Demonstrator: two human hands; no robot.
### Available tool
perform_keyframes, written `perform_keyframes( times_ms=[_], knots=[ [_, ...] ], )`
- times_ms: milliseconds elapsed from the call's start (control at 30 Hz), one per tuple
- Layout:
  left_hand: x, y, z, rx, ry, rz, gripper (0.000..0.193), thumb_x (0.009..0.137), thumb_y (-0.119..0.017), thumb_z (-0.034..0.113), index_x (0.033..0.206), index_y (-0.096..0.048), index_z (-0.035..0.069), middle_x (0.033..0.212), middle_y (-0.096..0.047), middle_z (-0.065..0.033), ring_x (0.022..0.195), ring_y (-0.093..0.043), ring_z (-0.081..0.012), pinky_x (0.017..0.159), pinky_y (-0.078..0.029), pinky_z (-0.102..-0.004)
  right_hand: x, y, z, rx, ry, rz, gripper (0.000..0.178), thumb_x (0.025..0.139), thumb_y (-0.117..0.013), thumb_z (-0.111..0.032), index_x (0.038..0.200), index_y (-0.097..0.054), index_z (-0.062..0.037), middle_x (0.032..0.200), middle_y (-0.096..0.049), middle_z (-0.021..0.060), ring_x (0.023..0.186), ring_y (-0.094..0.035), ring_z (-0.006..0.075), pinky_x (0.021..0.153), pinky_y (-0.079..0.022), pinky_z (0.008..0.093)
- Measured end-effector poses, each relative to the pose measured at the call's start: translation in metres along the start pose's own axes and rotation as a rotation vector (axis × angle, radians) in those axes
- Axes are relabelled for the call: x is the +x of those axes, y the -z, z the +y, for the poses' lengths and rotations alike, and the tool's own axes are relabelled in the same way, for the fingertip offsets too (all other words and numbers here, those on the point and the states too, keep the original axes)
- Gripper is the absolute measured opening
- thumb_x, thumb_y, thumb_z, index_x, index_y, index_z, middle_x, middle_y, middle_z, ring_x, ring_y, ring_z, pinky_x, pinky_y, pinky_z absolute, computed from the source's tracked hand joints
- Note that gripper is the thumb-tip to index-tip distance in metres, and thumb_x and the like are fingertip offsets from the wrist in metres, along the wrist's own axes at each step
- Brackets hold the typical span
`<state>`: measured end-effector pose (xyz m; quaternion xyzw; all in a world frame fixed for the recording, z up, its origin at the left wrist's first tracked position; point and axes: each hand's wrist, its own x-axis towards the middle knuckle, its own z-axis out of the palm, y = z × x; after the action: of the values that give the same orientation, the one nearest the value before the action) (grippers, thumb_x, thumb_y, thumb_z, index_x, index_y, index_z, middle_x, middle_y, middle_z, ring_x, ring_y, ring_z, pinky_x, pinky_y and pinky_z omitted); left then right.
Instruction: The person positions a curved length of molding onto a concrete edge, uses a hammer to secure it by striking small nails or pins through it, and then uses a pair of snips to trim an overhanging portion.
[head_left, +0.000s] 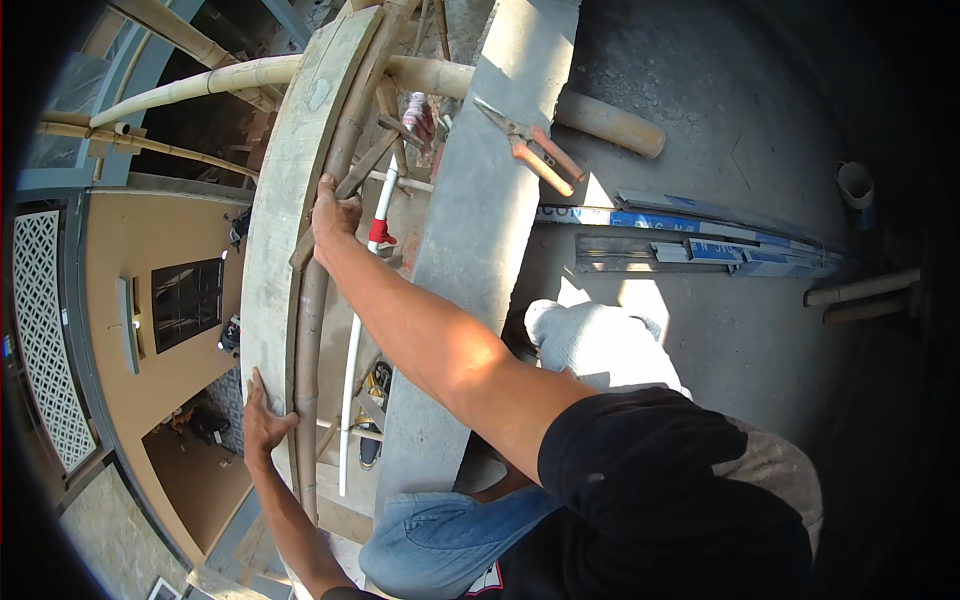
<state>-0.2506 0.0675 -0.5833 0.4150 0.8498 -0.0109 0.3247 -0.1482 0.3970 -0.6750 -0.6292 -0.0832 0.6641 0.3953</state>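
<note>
A long, pale wooden plank (290, 150) runs beside a bamboo pole (318, 330) on the left. My left hand (268, 420) spans the lower part of the plank, thumb at one edge and fingers at the other. Farther up, my right hand (335, 218) is closed around the wooden handle of a hammer (368, 165), close against the plank and the pole. The hammer's dark head points away from me, and my fingers partly hide its handle. Red-handled snips (530, 148) lie with their jaws apart on the concrete ledge (455, 240) to the right.
A white pipe (352, 400) with a red valve (380, 232) stands in the gap between plank and ledge. Bamboo poles (210, 82) cross at the upper left. Metal channels with blue film (700, 245) and a mug (855, 185) are on the floor at right.
</note>
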Motion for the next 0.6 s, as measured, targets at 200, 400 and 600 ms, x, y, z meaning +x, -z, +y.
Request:
perform_keyframes(
  times_ms=[200, 400, 600],
  knots=[
    [-0.004, 0.008, -0.004, -0.026, -0.002, 0.004, 0.119, 0.052, -0.078, 0.017, 0.153, -0.019, -0.005, 0.145, -0.036, -0.0390, 0.143, -0.031, -0.0421, 0.115, -0.032, -0.0386, -0.018, -0.001, 0.000, -0.121, -0.082, 0.014, 0.064, 0.091, -0.067, -0.044, 0.126, -0.049, 0.0063, 0.113, -0.062, 0.0205, 0.102, -0.061, 0.0279, 0.092, -0.047, 0.0407],
    [-0.012, 0.010, -0.009, 0.017, 0.005, 0.017, 0.117, 0.053, -0.079, 0.017, 0.153, -0.020, -0.004, 0.145, -0.037, -0.0379, 0.142, -0.031, -0.0428, 0.115, -0.032, -0.0395, -0.038, 0.005, -0.016, 0.046, -0.202, -0.145, 0.067, 0.089, -0.069, -0.046, 0.128, -0.048, 0.0052, 0.122, -0.058, 0.0191, 0.110, -0.057, 0.0263, 0.095, -0.045, 0.0406],
    [-0.008, -0.007, 0.003, 0.070, 0.066, 0.025, 0.124, 0.053, -0.078, 0.025, 0.157, -0.013, 0.006, 0.147, -0.030, -0.0408, 0.142, -0.031, -0.0450, 0.110, -0.038, -0.0421, -0.015, 0.016, -0.008, 0.014, -0.194, -0.097, 0.079, 0.086, -0.070, -0.052, 0.129, -0.047, 0.0102, 0.126, -0.056, 0.0219, 0.114, -0.055, 0.0303, 0.098, -0.043, 0.0399]
  ],
)
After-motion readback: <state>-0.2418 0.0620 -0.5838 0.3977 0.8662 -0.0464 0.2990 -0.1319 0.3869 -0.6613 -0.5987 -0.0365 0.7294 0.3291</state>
